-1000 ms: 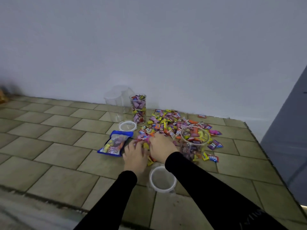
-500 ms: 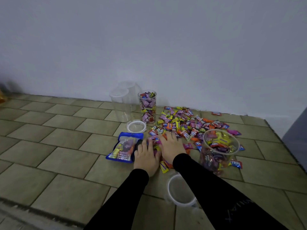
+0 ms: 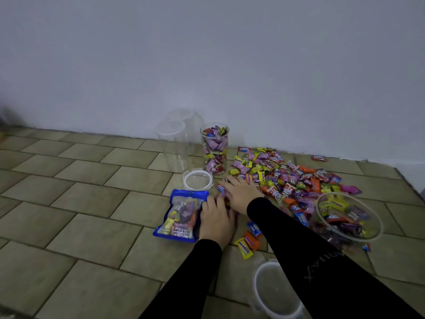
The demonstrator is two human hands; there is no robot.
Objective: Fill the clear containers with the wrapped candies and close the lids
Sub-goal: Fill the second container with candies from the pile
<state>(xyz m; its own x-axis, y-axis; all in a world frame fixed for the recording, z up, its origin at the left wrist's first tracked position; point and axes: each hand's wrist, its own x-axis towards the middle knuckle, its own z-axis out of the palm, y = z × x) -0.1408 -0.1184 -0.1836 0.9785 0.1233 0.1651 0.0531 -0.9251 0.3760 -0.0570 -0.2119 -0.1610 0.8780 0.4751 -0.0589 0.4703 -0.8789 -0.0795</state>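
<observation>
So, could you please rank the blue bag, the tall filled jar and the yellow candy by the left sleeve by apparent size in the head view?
1. Blue bag
2. Filled jar, near the bag in size but farther away, so unsure
3. Yellow candy

We see both arms in black sleeves, reaching forward and down, close together. Our left hand [image 3: 215, 218] lies palm down, the back of it facing us; its fingers [image 3: 212, 201] are a little curled at the tips, and whether they pinch something we cannot tell. Our right hand [image 3: 241, 193] is just ahead of the left fingertips and to their right, also palm down, with fingers [image 3: 230, 181] straight and spread flat, pointing to the left. The right forearm crosses low on the right side.
</observation>
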